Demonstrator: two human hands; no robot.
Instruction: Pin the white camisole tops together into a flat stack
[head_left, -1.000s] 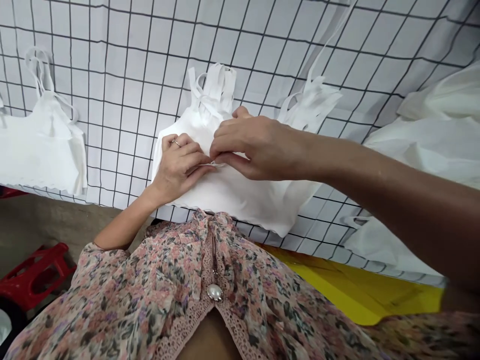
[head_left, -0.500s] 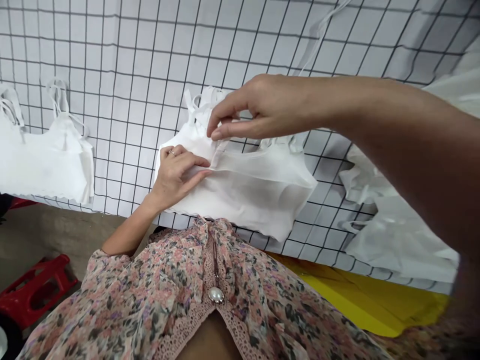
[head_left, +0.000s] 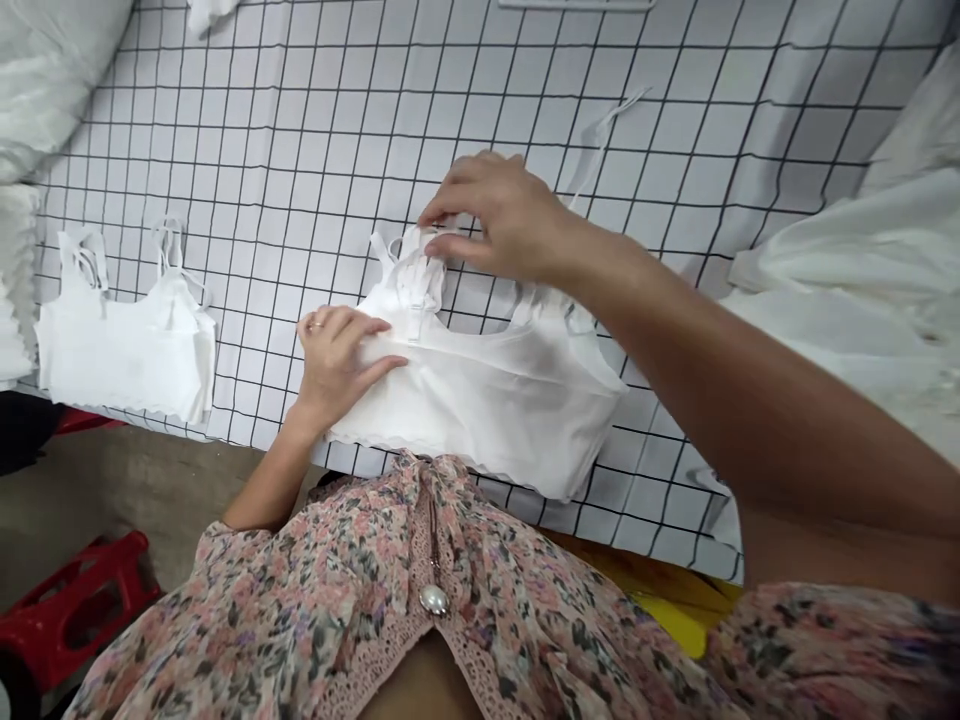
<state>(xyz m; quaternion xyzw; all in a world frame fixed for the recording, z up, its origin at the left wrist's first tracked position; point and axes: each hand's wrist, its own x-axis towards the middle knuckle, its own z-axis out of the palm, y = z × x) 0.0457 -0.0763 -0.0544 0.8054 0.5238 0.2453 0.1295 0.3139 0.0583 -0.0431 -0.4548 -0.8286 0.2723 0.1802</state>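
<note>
A white strappy crop top (head_left: 495, 400) lies flat in front of me, its scalloped hem toward my body. My left hand (head_left: 337, 360) rests on its left side, thumb and fingers spread and lying on the cloth. Above the top's left shoulder, my right hand (head_left: 487, 210) hovers by the bunched straps (head_left: 420, 270), thumb and fingertips a little apart. A clear plastic-looking piece (head_left: 415, 320) sits at the base of those straps. The right-hand straps are partly covered by my right forearm.
More folded white tops (head_left: 127, 350) lie to the left on the grid-patterned tablecloth (head_left: 337, 130). White fabric is heaped at the right (head_left: 847, 290) and upper left (head_left: 52, 80). A loose strap (head_left: 600, 140) lies beyond my right wrist. A red stool (head_left: 82, 610) stands below left.
My right hand has moved up from the neckline to the straps, its fingers off the cloth edge. My left hand has slid slightly left and its pinch has loosened. The view has shifted.
</note>
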